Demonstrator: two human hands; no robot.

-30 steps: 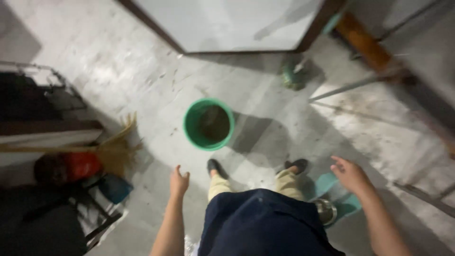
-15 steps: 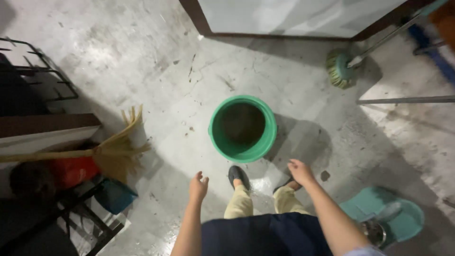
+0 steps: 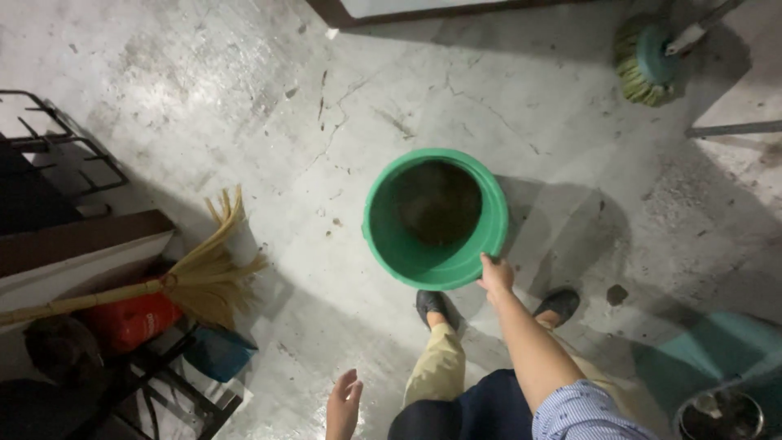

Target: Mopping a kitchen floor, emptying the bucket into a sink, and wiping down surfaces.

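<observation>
A green plastic bucket point(image 3: 391, 236) stands on the grey concrete floor in front of my feet, its inside dark. My right hand point(image 3: 494, 275) reaches down and touches the bucket's near right rim, fingers curled over the edge. My left hand point(image 3: 344, 401) hangs free at the bottom of the view with its fingers apart, holding nothing. My dark shoes and beige trousers show just behind the bucket.
A straw broom point(image 3: 195, 273) lies at the left over a red container point(image 3: 130, 319) and a black metal rack point(image 3: 57, 155). A green round brush point(image 3: 643, 61) leans at top right. A teal object point(image 3: 717, 350) and a metal pot point(image 3: 721, 415) sit bottom right.
The view has closed in on the bucket. My right hand has moved forward from above my foot onto the bucket's rim. My left hand has dropped lower and nearer my body.
</observation>
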